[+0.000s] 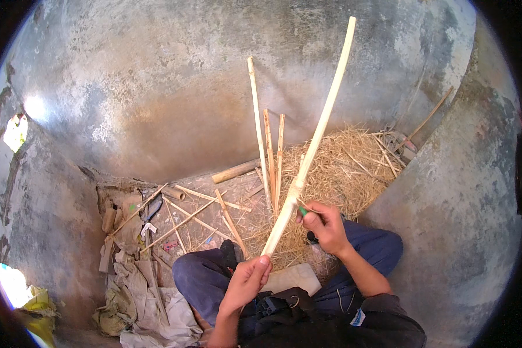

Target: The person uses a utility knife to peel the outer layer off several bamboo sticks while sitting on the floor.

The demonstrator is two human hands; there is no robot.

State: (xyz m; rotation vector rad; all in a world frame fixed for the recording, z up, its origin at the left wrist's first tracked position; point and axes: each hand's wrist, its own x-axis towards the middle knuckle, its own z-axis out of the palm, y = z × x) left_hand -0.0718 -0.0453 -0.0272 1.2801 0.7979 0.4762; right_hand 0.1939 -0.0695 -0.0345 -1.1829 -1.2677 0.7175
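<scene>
A long pale strip of split bamboo [322,129] rises slantwise in front of me, its far end high against the wall. My left hand [248,281] is closed around its lower end. Midway up, just below a node, my right hand [325,228] is closed on a small tool with a green handle [303,211]. That tool meets the strip's right edge, or nearly so; its working end is too small to make out. My knees are bent on either side of the hands.
A heap of straw-like shavings [354,165] lies against the far wall. Several bamboo strips [255,110] lean upright there, near a bamboo tube [236,171]. Loose sticks [185,223] cross the floor to the left, beside crumpled sacking [156,313]. Concrete walls [174,93] close in around me.
</scene>
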